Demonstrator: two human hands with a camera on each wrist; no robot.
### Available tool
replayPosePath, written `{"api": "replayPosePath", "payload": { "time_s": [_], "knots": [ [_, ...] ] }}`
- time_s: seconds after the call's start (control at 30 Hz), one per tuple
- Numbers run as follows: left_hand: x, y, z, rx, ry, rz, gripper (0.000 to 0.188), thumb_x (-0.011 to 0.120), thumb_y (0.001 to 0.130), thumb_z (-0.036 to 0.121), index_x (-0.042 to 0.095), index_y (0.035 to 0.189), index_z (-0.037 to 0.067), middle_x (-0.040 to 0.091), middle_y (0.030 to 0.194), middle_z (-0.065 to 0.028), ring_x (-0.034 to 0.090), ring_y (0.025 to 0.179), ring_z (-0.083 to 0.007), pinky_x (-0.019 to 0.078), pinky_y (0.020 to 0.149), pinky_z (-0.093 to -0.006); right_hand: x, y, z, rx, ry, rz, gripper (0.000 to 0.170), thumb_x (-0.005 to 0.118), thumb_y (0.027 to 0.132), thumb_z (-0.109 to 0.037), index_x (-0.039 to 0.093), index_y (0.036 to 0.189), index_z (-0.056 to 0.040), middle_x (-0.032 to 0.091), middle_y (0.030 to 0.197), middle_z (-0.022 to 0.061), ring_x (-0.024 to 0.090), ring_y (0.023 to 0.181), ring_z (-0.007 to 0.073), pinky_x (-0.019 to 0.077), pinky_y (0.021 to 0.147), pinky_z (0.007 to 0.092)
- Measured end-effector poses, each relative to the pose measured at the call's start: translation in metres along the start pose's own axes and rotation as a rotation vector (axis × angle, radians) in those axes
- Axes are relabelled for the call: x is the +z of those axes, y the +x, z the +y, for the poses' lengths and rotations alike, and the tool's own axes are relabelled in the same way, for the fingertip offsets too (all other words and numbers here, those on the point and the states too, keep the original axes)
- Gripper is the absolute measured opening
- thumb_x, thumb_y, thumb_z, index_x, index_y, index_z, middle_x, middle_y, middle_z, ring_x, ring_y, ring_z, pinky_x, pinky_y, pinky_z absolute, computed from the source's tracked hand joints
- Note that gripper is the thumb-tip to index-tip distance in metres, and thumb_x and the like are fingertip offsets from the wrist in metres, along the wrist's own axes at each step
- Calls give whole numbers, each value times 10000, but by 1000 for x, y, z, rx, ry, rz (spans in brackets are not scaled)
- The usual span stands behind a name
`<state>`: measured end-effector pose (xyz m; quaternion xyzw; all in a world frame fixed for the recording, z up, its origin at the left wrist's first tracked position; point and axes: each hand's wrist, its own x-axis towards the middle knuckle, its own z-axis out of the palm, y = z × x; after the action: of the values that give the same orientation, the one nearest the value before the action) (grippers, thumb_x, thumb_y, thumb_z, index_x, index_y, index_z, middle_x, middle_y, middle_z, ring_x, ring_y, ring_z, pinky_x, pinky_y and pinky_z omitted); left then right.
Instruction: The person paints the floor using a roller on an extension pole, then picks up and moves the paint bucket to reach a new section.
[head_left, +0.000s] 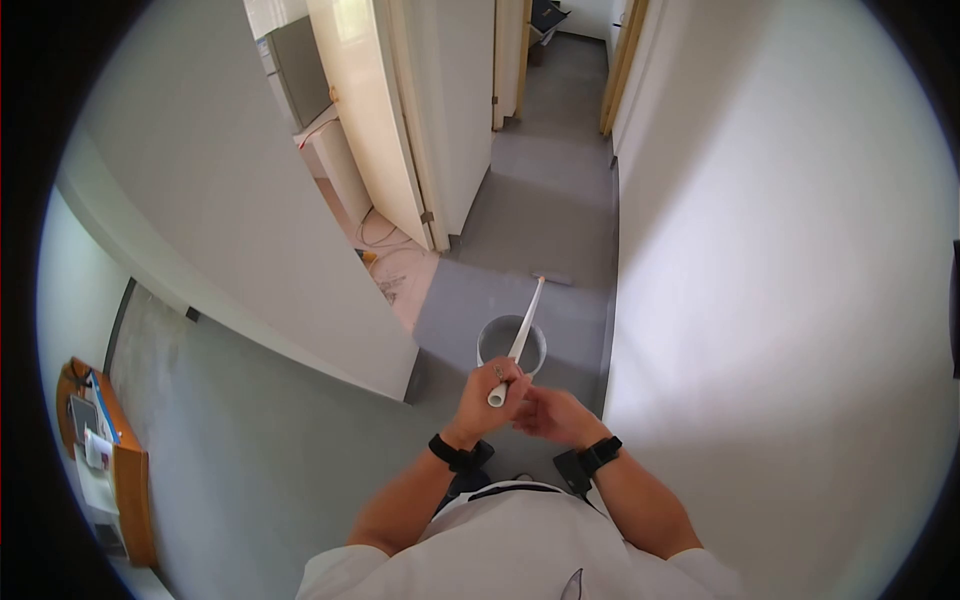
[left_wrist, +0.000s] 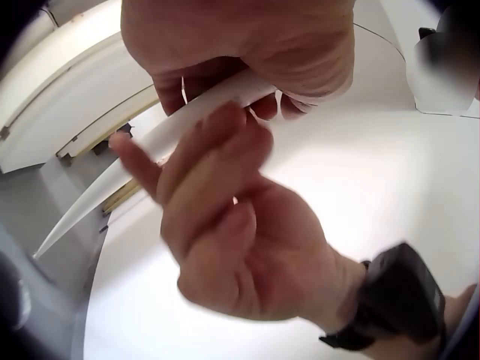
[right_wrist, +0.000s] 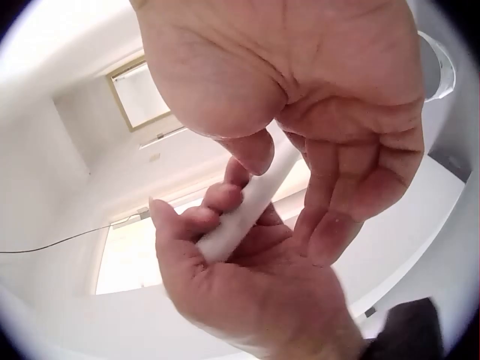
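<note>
A long white pole point(head_left: 529, 322) slants forward over the floor to a paint roller point(head_left: 555, 280) with a grey sleeve. Near the pole's hollow close end, my left hand point(head_left: 486, 400) grips it with fingers wrapped around. My right hand point(head_left: 560, 415) is just beside the left one, its fingers loosely bent; in the left wrist view this right hand point(left_wrist: 232, 217) is blurred and does not wrap the pole. A bucket point(head_left: 481, 345) with a pale rim and grey inside stands under the pole, partly covered by the pole and left hand.
Grey floor point(head_left: 545, 215) runs down a narrow corridor between white walls. An open door point(head_left: 375, 130) at left leads to a room with cables on pale flooring. A wall end point(head_left: 390, 375) juts in at left. A wooden-edged shelf unit point(head_left: 130, 490) stands far left.
</note>
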<state>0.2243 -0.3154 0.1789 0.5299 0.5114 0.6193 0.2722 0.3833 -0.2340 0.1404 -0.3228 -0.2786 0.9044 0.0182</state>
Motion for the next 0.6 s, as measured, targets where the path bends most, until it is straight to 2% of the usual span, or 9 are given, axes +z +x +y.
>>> {"api": "replayPosePath", "payload": {
  "time_s": [0.13,0.2,0.23,0.3,0.33,0.4,0.5,0.6],
  "knots": [
    [23,-32,-6,29,127,-3,145,606,848,-2,515,737,19,528,682,-84,489,605,-222,479,689,-320,-66,-33,52,4,107,106,325,462,1004,-324,603,1138,-63,684,954,84,643,829,183,497,762,304],
    [32,-48,-2,68,114,33,153,594,865,18,517,734,15,513,665,-81,481,606,-212,489,793,-345,-92,-44,69,14,191,142,327,467,1002,-315,608,1143,-57,689,924,92,651,809,190,506,745,309],
    [34,-54,1,65,112,32,153,594,865,18,517,734,15,513,665,-81,481,606,-212,489,793,-345,-103,-47,72,16,194,144,327,467,1002,-315,608,1143,-57,689,924,92,651,809,190,506,745,309],
    [36,-62,11,53,74,60,171,589,886,57,527,733,13,500,647,-76,474,603,-182,467,918,-372,-118,-50,76,36,200,170,311,483,996,-304,607,1126,-49,687,927,97,660,780,192,516,727,318],
    [38,-62,19,50,73,58,171,589,886,57,527,733,13,500,647,-76,474,603,-182,467,918,-372,-121,-49,76,37,202,172,311,483,996,-304,607,1126,-49,687,927,97,660,780,192,516,727,318],
    [37,-58,31,-23,-4,177,191,583,901,84,536,730,13,502,648,-72,481,626,-145,443,976,-380,-121,-41,74,26,225,255,293,497,989,-286,600,1120,-44,688,925,95,667,749,187,521,701,319],
    [8,-51,16,-72,-7,133,195,566,910,79,533,733,4,513,656,-75,493,651,-128,427,1004,-384,-111,-13,76,8,175,164,272,500,986,-269,591,1113,-46,688,922,95,669,748,184,521,687,306],
    [-1,-24,-4,-63,81,117,189,558,908,49,510,732,-3,501,658,-75,487,637,-153,431,998,-392,-94,17,61,62,167,176,260,503,984,-262,584,1112,-50,686,914,93,668,755,183,520,673,297]
  ]
}}
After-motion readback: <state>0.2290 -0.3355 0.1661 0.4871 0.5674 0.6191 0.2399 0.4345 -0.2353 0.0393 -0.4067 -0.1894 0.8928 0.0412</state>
